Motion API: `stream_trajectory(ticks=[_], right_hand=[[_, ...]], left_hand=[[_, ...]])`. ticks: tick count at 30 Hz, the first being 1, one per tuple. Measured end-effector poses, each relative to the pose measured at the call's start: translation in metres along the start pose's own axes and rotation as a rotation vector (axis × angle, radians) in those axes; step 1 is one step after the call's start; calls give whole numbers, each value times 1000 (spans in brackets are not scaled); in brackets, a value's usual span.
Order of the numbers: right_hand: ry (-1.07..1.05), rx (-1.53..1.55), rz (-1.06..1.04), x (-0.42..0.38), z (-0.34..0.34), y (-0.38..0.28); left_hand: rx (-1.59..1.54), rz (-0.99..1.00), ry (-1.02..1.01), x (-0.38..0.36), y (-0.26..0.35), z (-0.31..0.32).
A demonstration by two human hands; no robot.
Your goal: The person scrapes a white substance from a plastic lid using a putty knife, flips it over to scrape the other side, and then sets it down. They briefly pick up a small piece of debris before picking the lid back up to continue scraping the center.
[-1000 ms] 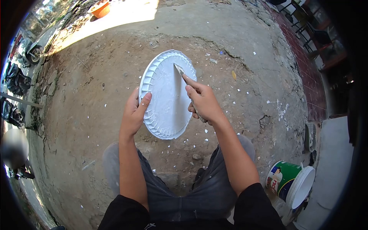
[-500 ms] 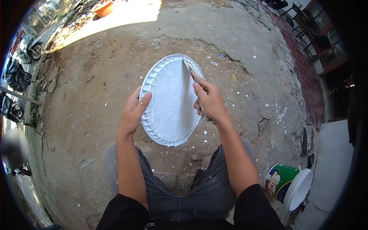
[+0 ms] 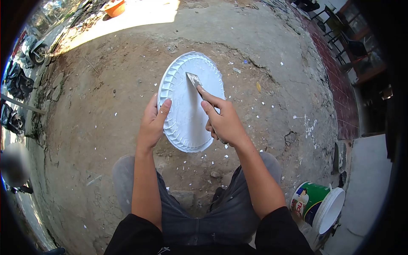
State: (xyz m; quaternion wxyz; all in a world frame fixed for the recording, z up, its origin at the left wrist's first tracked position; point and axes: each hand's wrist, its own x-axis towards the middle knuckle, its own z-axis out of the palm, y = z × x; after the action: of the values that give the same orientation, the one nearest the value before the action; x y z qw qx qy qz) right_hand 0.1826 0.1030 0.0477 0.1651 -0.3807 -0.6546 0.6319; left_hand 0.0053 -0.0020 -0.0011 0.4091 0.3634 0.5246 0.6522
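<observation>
A round white bucket lid (image 3: 182, 121) with a ribbed rim is tilted up in front of my knees, its ribbed underside towards me. My left hand (image 3: 155, 121) grips the lid's left edge, thumb over the rim and fingers behind. In my right hand (image 3: 223, 119) is a putty knife (image 3: 194, 79), wrapped in closed fingers with the index finger along it. Its metal blade lies over the upper middle of the lid's white-coated face; whether the edge touches cannot be made out. Most of the handle is hidden by my fingers.
A green and white paint bucket (image 3: 316, 206) lies tipped on its side at the lower right. White flakes are scattered over the dirt ground (image 3: 102, 127). An orange basin (image 3: 114, 8) stands far off at the upper left. Parked motorbikes (image 3: 34, 51) line the left edge.
The putty knife has moved from the lid's upper right rim leftwards to its upper middle. My left hand has raised the lid slightly and turned it a little.
</observation>
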Motion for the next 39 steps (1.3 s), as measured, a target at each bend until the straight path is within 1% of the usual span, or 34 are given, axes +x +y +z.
stream_trajectory(ticks=[1, 2, 4, 6, 8, 12, 14, 18, 20, 21, 23, 24, 26, 27, 28, 29, 30, 32, 34, 35, 36, 37, 38, 39], right_hand=[[-57, -6, 16, -2, 3, -1], [-57, -3, 15, -4, 7, -2], [-160, -25, 44, -9, 14, -1], [-166, 14, 55, -7, 14, 1], [-60, 70, 52, -2, 5, 3], [-33, 150, 57, 3, -3, 1], [-74, 134, 41, 1, 3, -1], [-139, 159, 64, -6, 10, -2], [-42, 170, 47, -1, 3, 1], [-41, 169, 51, 4, -3, 2], [87, 241, 31, 13, -18, 2], [87, 240, 27, 14, -22, 1], [236, 200, -97, 16, -27, 1], [307, 187, -117, 17, -30, 2], [302, 193, -117, 18, -34, 5], [389, 196, -130, 20, -37, 10], [475, 198, -144, 21, -41, 13], [452, 222, -115, 19, -47, 13], [230, -78, -70, 16, -50, 14], [222, -74, -77, 16, -44, 20], [185, -200, -240, 17, -36, 26], [148, -323, -400, 16, -30, 31], [142, -317, -402, 13, -25, 36], [73, -281, -340, 8, -17, 32]], left_hand=[[-17, 17, 48, 3, -4, 0], [-32, 33, 97, 4, -5, -1], [27, 34, 112, 3, -2, -6], [78, 31, 126, 2, -1, -6], [125, 40, 22, -1, 1, -1], [88, 7, 3, -2, -6, 3], [56, 32, 70, 0, -8, 6], [72, 31, 71, 2, -5, -1], [119, -5, -9, 0, 0, -1], [117, -9, -8, -1, -3, 0], [127, 23, -36, 0, -8, 2], [127, 27, -36, 1, -8, 3], [3, 13, 113, 6, -7, 1], [9, 14, 114, 8, -6, -1], [-117, 20, 194, 10, -5, -3], [-242, 28, 277, 11, -3, -5], [-233, 32, 285, 11, -3, -8], [-336, 107, 472, 14, -6, -10], [-343, 129, 516, 17, -8, -13], [-452, 151, 500, 18, -8, -13], [-561, 174, 480, 20, -8, -14], [-576, 182, 477, 21, -7, -15], [-569, 184, 481, 21, -8, -14], [-505, 230, 509, 21, -5, -10]])
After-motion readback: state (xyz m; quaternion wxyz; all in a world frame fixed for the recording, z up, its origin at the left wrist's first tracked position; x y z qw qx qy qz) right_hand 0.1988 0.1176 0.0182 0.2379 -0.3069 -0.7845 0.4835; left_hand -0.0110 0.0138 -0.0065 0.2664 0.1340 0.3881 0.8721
